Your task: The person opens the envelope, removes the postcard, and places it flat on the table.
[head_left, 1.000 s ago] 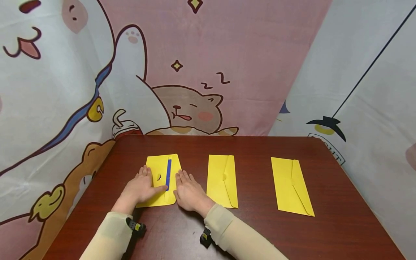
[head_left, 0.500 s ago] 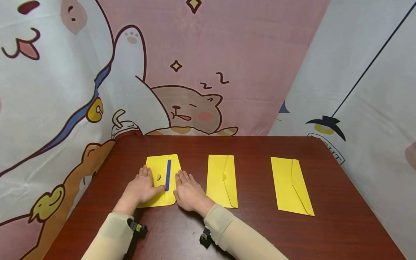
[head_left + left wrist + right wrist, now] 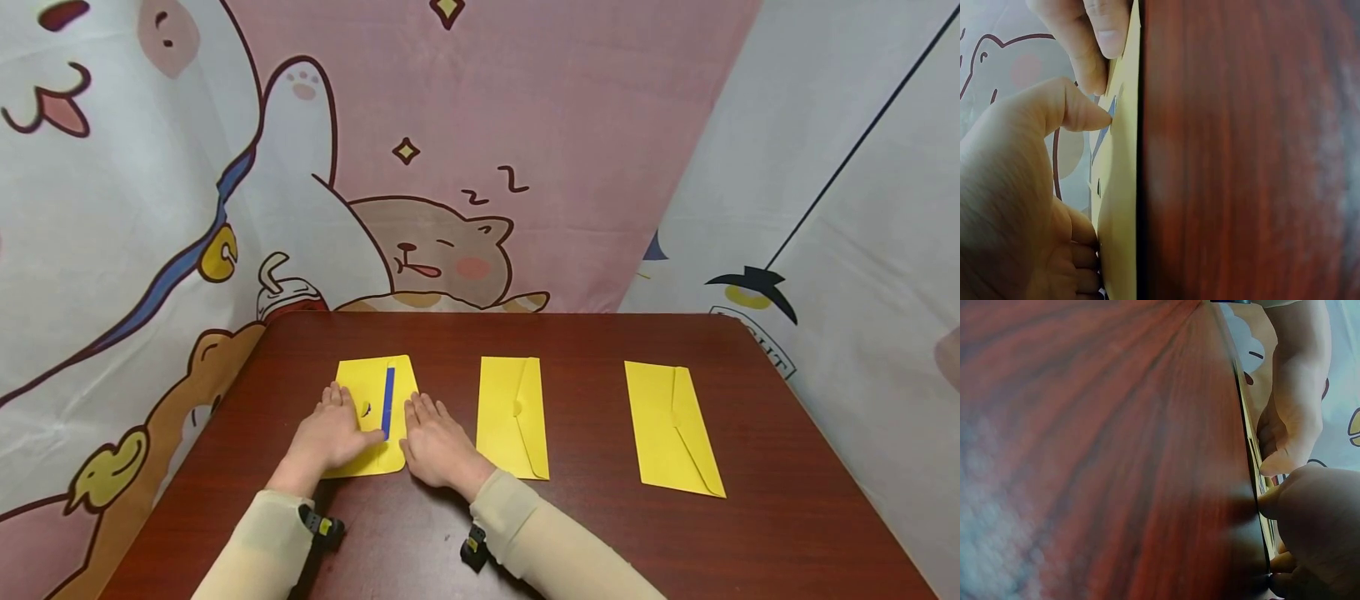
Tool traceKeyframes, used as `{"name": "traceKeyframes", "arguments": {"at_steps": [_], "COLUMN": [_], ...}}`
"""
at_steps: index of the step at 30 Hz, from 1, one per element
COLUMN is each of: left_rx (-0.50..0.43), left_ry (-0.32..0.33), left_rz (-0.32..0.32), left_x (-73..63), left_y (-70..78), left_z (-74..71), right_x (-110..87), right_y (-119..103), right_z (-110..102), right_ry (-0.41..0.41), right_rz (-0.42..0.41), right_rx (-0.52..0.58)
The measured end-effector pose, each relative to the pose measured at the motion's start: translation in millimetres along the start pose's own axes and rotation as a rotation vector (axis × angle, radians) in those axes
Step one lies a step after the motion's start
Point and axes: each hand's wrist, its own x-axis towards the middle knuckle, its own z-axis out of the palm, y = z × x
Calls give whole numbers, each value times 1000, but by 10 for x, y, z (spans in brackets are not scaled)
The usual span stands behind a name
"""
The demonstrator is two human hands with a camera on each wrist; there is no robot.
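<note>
The leftmost yellow envelope (image 3: 367,375) lies flat on the table with its flap side up and unfolded. A blue strip (image 3: 387,400) runs along it, beside a small slot (image 3: 366,409). My left hand (image 3: 327,429) rests on the envelope's left part, fingers extended, the thumb reaching across to the strip's near end. In the left wrist view that thumb (image 3: 1091,115) tips against the blue strip. Along the envelope's right edge lies my right hand (image 3: 437,442), its fingers straight and together. The right wrist view has its fingertips (image 3: 1267,503) right at the envelope edge (image 3: 1249,428).
Two more yellow envelopes, a middle one (image 3: 498,408) and a right one (image 3: 671,433), lie with flaps folded over on the dark red-brown table (image 3: 585,533). A cartoon-printed cloth (image 3: 570,150) hangs behind and at the sides. Both wrists wear small black cameras.
My left wrist and forearm have shifted slightly to the right, baring a little less of the envelope's near left corner. The right hand and the envelopes stay where they were.
</note>
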Motion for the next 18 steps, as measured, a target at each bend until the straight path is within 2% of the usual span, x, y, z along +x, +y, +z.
{"name": "traceKeyframes", "arguments": {"at_steps": [12,18], "left_rx": [-13,-57], "left_ry": [25,37], "left_rz": [-23,-15], "left_x": [21,30], "left_y": [36,13], "left_z": [24,28], "right_x": [-5,-9], "right_y": [-9,-8], "right_z": [-4,-15], "right_ry": [-4,-7], "right_rz": [7,14], "right_rx": [9,22]}}
